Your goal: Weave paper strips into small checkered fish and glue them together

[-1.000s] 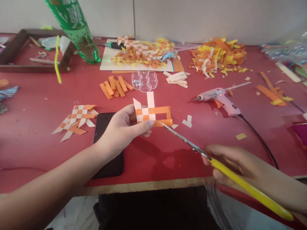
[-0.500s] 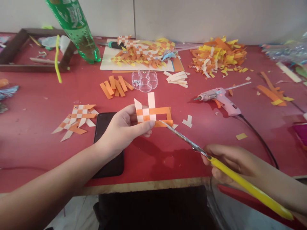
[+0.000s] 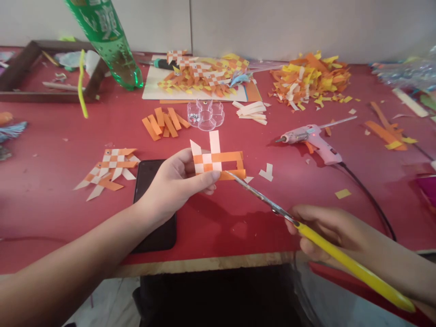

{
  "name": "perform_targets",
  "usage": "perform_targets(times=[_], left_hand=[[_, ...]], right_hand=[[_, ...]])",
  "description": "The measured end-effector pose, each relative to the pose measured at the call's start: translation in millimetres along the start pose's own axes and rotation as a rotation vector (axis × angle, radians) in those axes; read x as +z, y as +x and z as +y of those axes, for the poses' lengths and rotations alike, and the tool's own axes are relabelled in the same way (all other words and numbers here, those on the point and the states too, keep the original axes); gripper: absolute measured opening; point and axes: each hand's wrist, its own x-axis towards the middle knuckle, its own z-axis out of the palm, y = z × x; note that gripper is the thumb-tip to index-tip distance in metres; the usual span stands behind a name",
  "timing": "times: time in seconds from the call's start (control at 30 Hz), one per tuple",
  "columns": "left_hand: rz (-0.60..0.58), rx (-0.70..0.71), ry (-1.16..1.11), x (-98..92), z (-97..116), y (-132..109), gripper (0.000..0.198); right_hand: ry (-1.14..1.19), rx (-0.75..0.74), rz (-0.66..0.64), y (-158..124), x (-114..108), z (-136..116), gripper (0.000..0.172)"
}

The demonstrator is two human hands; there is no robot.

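Observation:
Between thumb and fingers, my left hand (image 3: 190, 175) pinches a woven paper fish (image 3: 218, 156) of orange and white strips. Two white strips stick up from it, and orange ones reach right. My right hand (image 3: 323, 236) grips yellow-handled scissors (image 3: 272, 204). Their blades look closed and point up-left, with the tips at the lower orange strip; whether they touch or cut it I cannot tell. Under my left wrist lies a black phone (image 3: 156, 227). Left of it rest finished-looking woven fish (image 3: 114, 163) in the same colours.
A pink glue gun (image 3: 313, 138), its cord running right, lies beyond my right hand. Orange strips (image 3: 165, 122), a clear compartment dish (image 3: 206, 116) and white strips (image 3: 252, 111) sit ahead. Farther back are a green bottle (image 3: 112, 50), a fish pile (image 3: 207, 72) and paper scraps (image 3: 309, 79).
Almost nothing differs. Both hands, the woven fish and the scissors keep nearly the same place, with only a very slight shift of the scissors.

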Motion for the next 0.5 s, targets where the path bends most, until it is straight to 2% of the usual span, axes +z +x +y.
perform_targets(times=[0.5], left_hand=[[0.0,0.001,-0.002,0.6,-0.2,-0.1,0.021]], right_hand=[[0.028,0.016,-0.004,-0.1,-1.2,1.5,0.029]])
